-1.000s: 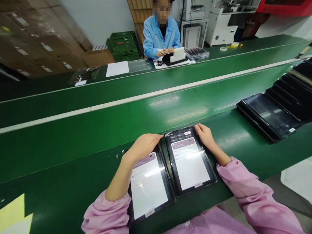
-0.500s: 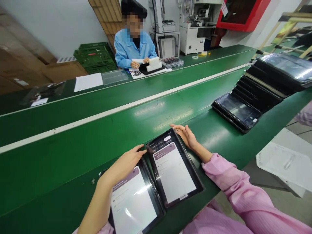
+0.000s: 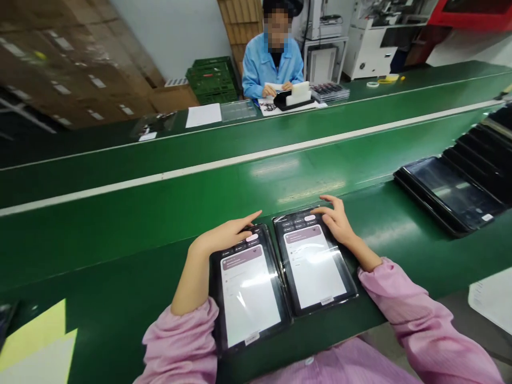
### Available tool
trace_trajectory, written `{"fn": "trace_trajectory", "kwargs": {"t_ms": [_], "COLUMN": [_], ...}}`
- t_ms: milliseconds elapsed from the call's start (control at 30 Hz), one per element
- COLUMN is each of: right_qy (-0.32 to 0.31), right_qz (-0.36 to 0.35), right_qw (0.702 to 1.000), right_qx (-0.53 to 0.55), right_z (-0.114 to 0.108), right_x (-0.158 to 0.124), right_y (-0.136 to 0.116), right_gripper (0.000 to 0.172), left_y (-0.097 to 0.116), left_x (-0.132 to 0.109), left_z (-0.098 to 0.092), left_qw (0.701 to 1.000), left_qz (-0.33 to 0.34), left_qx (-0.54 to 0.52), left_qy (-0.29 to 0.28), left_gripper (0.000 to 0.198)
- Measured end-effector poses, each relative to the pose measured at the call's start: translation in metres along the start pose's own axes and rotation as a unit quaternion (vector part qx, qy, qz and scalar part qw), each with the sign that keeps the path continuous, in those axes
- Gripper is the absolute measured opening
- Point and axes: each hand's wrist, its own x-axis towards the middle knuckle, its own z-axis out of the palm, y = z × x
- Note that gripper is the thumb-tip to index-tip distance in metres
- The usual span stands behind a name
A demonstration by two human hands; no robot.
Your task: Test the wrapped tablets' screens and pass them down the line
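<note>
Two black tablets with lit white and purple screens lie side by side on the green bench in front of me. My left hand [image 3: 226, 236] rests at the top left corner of the left tablet [image 3: 248, 287], forefinger stretched out over its top edge. My right hand [image 3: 335, 220] lies with spread fingers on the top right corner of the right tablet [image 3: 313, 260]. Neither hand grips anything. Both sleeves are pink.
A row of dark tablets [image 3: 456, 192] leans stacked at the right. Beyond the conveyor belt [image 3: 160, 176] a person in a blue coat [image 3: 272, 66] works at a small stand. Yellow paper [image 3: 36, 341] lies at the lower left, white paper [image 3: 494, 298] at the lower right.
The view swung right and then back. My left hand slid from the gap between the tablets onto the left tablet's top; my right hand came back down onto the right tablet's corner.
</note>
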Motion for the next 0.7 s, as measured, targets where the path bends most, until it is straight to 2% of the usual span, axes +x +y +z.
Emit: {"fn": "trace_trajectory", "kwargs": {"t_ms": [67,100,133,233,300,333,400,467,533,600,633,700], "right_qy": [-0.01,-0.037,-0.076,-0.192,-0.212,-0.204,-0.159,-0.091,-0.029,-0.008,-0.016,-0.052], "right_qz": [0.007,0.018,0.03,0.045,0.045,0.051,0.083,0.134,0.186,0.214,0.22,0.22], "right_qw": [0.999,0.998,0.994,0.976,0.971,0.972,0.974,0.969,0.955,0.941,0.937,0.936], "right_qx": [0.039,0.057,0.072,0.093,0.096,0.105,0.141,0.188,0.23,0.261,0.269,0.271], "right_z": [-0.004,-0.005,-0.006,-0.008,-0.006,-0.005,-0.001,0.003,0.005,0.005,0.004,0.002], "right_x": [0.001,0.001,0.0,-0.002,-0.003,-0.003,-0.001,0.002,0.005,0.005,0.004,-0.002], "right_y": [0.006,0.008,0.01,0.013,0.014,0.015,0.018,0.023,0.028,0.029,0.028,0.022], "right_gripper": [0.056,0.057,0.065,0.115,0.131,0.13,0.115,0.095,0.079,0.074,0.075,0.085], "left_y": [-0.003,-0.005,-0.005,-0.001,0.003,0.004,0.002,-0.003,-0.008,-0.01,-0.01,-0.006], "left_x": [-0.005,-0.007,-0.009,-0.007,-0.002,0.002,0.007,0.01,0.01,0.006,0.003,-0.006], "left_z": [0.0,0.001,0.004,0.013,0.016,0.016,0.011,0.004,-0.001,-0.002,-0.001,0.008], "left_qw": [1.0,1.0,0.999,0.999,0.999,0.999,0.999,0.993,0.974,0.961,0.965,0.983], "left_qz": [0.01,0.021,0.03,0.023,0.002,-0.008,-0.028,-0.068,-0.12,-0.127,-0.102,-0.023], "left_qx": [-0.003,0.001,0.008,0.038,0.049,0.045,0.021,0.007,0.024,0.028,0.019,0.002], "left_qy": [-0.009,-0.012,-0.016,-0.014,0.004,0.014,0.038,0.096,0.192,0.245,0.24,0.182], "left_gripper": [0.071,0.076,0.083,0.112,0.122,0.123,0.114,0.084,0.052,0.044,0.046,0.058]}}
